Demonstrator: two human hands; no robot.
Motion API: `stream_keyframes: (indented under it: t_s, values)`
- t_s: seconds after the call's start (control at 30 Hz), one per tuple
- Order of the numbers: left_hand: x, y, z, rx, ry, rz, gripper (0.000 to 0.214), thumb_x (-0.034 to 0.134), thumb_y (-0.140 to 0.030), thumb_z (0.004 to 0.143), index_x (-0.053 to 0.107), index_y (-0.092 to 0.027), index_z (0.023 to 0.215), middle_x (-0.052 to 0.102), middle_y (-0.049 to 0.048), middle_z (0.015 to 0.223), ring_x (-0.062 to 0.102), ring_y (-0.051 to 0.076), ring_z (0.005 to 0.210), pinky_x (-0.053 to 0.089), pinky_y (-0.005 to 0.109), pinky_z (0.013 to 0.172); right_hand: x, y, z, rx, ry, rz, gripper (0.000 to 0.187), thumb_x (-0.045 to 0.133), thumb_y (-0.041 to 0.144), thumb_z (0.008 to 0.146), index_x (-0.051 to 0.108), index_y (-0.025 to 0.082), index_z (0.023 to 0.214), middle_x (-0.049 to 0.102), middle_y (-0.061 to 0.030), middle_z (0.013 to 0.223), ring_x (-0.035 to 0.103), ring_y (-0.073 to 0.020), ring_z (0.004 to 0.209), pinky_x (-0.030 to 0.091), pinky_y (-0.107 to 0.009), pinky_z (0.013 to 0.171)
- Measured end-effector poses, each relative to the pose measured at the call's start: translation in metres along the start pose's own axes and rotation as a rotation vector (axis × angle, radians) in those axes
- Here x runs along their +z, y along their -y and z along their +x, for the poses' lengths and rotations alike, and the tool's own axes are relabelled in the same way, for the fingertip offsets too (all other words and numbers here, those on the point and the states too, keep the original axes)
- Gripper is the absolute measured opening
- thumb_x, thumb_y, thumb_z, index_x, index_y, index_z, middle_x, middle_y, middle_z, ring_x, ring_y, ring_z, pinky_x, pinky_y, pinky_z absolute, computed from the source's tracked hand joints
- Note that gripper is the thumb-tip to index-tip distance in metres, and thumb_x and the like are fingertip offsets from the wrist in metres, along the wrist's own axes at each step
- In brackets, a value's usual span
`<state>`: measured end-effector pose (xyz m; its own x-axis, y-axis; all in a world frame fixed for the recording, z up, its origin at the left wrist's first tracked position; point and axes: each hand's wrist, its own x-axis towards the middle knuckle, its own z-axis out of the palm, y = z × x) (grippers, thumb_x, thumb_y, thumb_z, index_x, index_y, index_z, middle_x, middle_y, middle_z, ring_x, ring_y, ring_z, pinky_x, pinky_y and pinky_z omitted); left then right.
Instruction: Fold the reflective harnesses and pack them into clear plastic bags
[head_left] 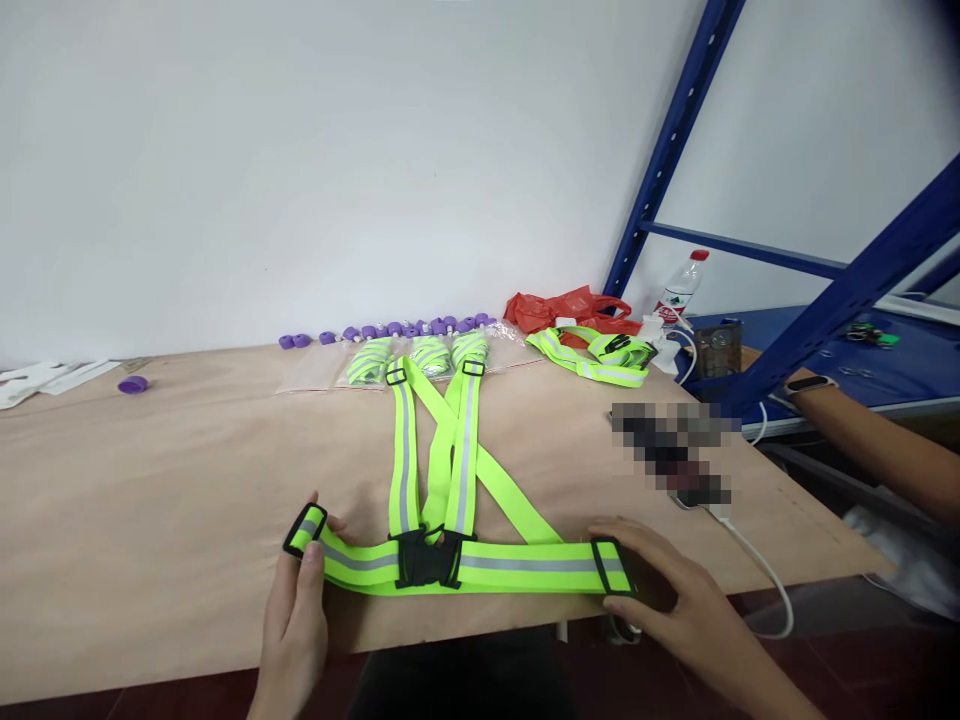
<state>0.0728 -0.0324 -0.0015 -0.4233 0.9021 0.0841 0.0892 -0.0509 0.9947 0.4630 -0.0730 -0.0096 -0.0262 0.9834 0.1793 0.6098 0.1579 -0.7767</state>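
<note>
A neon yellow reflective harness (450, 470) with grey stripes lies spread flat on the wooden table (150, 480). Its waist band runs along the near edge, with a black buckle (427, 562) in the middle. My left hand (296, 610) pinches the band's left end at a black slider. My right hand (667, 590) presses on the band's right end, fingers curled over the other slider. The shoulder straps reach away toward the far edge.
Folded harnesses in clear bags (420, 358) and purple caps (390, 328) line the far edge. A loose harness (600, 355), red plastic bag (562, 305) and water bottle (679, 285) sit at the back right. Another person's forearm (877, 445) rests by the blue rack (847, 290).
</note>
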Motion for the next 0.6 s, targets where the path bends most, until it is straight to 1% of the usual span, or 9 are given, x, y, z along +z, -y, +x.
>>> stream_keyframes:
  t_s: [0.07, 0.13, 0.2, 0.27, 0.37, 0.47, 0.53, 0.6]
  values:
    - [-0.012, 0.001, 0.003, 0.010, 0.047, 0.110, 0.062, 0.070, -0.059, 0.080, 0.066, -0.021, 0.128, 0.072, 0.0062, 0.107, 0.066, 0.029, 0.111, 0.048, 0.039, 0.107, 0.000, 0.009, 0.004, 0.047, 0.019, 0.091, 0.047, 0.080, 0.044, 0.073, 0.074, 0.026, 0.116, 0.074, -0.0102, 0.121, 0.066, -0.0338, 0.118, 0.055, -0.045, 0.101]
    - [-0.022, 0.000, 0.007, -0.024, 0.096, 0.157, 0.064, 0.074, -0.060, 0.075, 0.069, -0.020, 0.125, 0.074, 0.0071, 0.106, 0.067, 0.030, 0.110, 0.049, 0.039, 0.105, 0.002, 0.015, 0.007, 0.094, 0.008, 0.214, 0.047, 0.081, 0.046, 0.071, 0.074, 0.023, 0.111, 0.075, -0.0113, 0.115, 0.069, -0.0334, 0.112, 0.059, -0.042, 0.095]
    - [-0.030, -0.001, 0.012, -0.059, 0.112, 0.182, 0.067, 0.076, -0.061, 0.071, 0.070, -0.019, 0.122, 0.076, 0.0087, 0.106, 0.069, 0.032, 0.108, 0.052, 0.042, 0.102, 0.005, 0.019, 0.010, 0.125, -0.013, 0.340, 0.046, 0.081, 0.048, 0.070, 0.073, 0.022, 0.108, 0.076, -0.0116, 0.111, 0.071, -0.0326, 0.106, 0.061, -0.040, 0.090]
    - [-0.035, -0.002, 0.017, -0.085, 0.121, 0.186, 0.068, 0.077, -0.062, 0.068, 0.071, -0.019, 0.121, 0.076, 0.0100, 0.109, 0.068, 0.034, 0.110, 0.051, 0.045, 0.103, 0.009, 0.022, 0.012, 0.147, -0.021, 0.416, 0.045, 0.081, 0.046, 0.070, 0.072, 0.023, 0.108, 0.076, -0.0111, 0.111, 0.071, -0.0319, 0.106, 0.060, -0.041, 0.090]
    - [-0.042, -0.002, 0.023, -0.087, 0.097, 0.182, 0.065, 0.081, -0.060, 0.063, 0.074, -0.020, 0.115, 0.075, 0.0112, 0.115, 0.064, 0.038, 0.118, 0.045, 0.052, 0.109, 0.010, 0.023, 0.014, 0.175, 0.008, 0.427, 0.048, 0.081, 0.043, 0.070, 0.071, 0.024, 0.113, 0.074, -0.0115, 0.117, 0.069, -0.0323, 0.111, 0.058, -0.043, 0.094]
    - [-0.049, -0.001, 0.028, -0.073, 0.059, 0.155, 0.062, 0.085, -0.058, 0.056, 0.077, -0.021, 0.105, 0.074, 0.0115, 0.119, 0.062, 0.040, 0.120, 0.043, 0.055, 0.110, 0.009, 0.023, 0.016, 0.183, 0.031, 0.392, 0.050, 0.081, 0.044, 0.070, 0.071, 0.023, 0.114, 0.073, -0.0125, 0.118, 0.068, -0.0323, 0.113, 0.057, -0.043, 0.095]
    - [-0.052, 0.002, 0.030, -0.077, 0.072, 0.129, 0.060, 0.086, -0.057, 0.056, 0.078, -0.023, 0.104, 0.075, 0.0109, 0.119, 0.062, 0.040, 0.121, 0.043, 0.055, 0.111, 0.007, 0.021, 0.017, 0.176, 0.036, 0.353, 0.049, 0.079, 0.045, 0.071, 0.070, 0.022, 0.113, 0.073, -0.0125, 0.115, 0.069, -0.0317, 0.110, 0.058, -0.042, 0.093]
    - [-0.055, 0.007, 0.031, -0.086, 0.093, 0.120, 0.058, 0.085, -0.057, 0.058, 0.079, -0.023, 0.105, 0.075, 0.0104, 0.119, 0.062, 0.039, 0.122, 0.043, 0.053, 0.111, 0.004, 0.019, 0.018, 0.165, 0.027, 0.304, 0.047, 0.078, 0.046, 0.072, 0.070, 0.022, 0.111, 0.073, -0.0120, 0.111, 0.069, -0.0314, 0.107, 0.059, -0.042, 0.090]
